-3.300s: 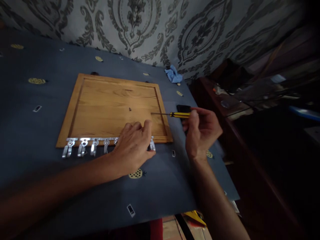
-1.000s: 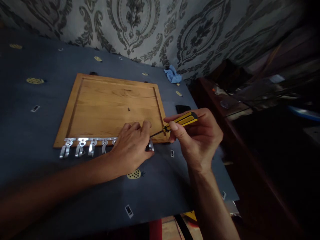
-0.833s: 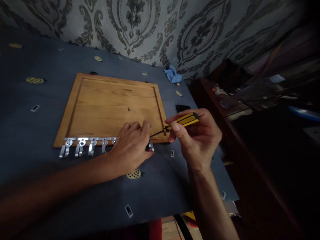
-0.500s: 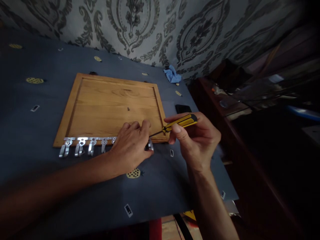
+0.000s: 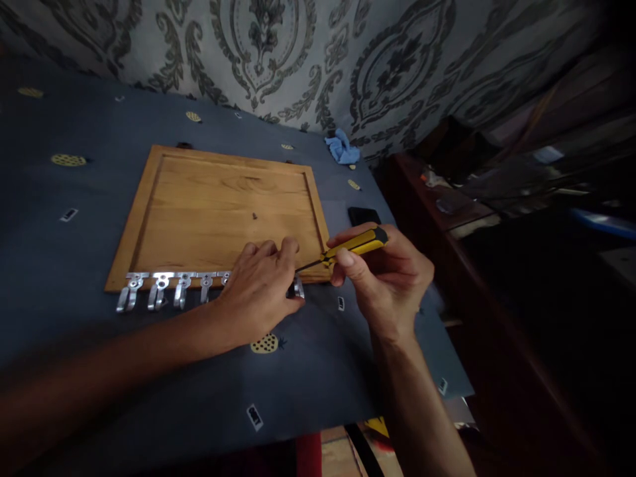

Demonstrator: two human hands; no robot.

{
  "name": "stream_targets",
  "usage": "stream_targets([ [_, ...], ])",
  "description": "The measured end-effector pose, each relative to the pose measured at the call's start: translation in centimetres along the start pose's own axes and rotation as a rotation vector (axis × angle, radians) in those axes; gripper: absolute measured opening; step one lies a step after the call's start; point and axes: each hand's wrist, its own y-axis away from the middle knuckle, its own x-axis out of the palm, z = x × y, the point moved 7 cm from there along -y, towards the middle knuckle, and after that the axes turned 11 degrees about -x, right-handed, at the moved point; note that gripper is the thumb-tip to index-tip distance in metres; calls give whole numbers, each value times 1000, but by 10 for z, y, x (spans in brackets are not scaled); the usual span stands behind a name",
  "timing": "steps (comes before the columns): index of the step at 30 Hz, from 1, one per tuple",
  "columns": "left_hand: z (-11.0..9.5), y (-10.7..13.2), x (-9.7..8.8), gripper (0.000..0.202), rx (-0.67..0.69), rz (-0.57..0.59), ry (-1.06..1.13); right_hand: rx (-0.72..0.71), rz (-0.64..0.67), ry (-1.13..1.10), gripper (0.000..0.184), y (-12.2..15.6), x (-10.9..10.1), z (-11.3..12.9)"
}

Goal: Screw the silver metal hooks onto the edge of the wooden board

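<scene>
A wooden board [image 5: 213, 205] with a raised rim lies on the blue patterned cloth. Along its near edge runs a metal hook rail [image 5: 163, 288] with several silver hooks. My left hand [image 5: 261, 291] lies palm down over the rail's right part, fingers curled, pressing it against the board. My right hand [image 5: 387, 275] grips a yellow and black screwdriver [image 5: 355, 244]. Its thin shaft slants down and left to the rail's right end, beside my left fingertips. A small dark screw [image 5: 255, 215] lies on the middle of the board.
A crumpled blue rag [image 5: 342, 147] lies at the far right by the patterned wall. A black phone [image 5: 364, 216] rests right of the board. The table's right edge drops to dark, cluttered furniture [image 5: 472, 192]. A yellow object shows under the near edge.
My right hand turned the screwdriver from level over the board to slanting down at the rail's right end, then shifted slightly left and down. My left hand stayed on the rail.
</scene>
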Motion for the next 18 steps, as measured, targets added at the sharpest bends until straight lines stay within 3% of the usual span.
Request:
stream_targets([
  [5,1,0,0,52,-13,24,-7,22,-41,-10,18,1,-1,-4],
  [12,1,1,0,57,-6,19,3,59,39,-43,14,4,-3,-9],
  [18,2,1,2,54,-1,5,21,-1,-51,6,17,4,-1,-6],
])
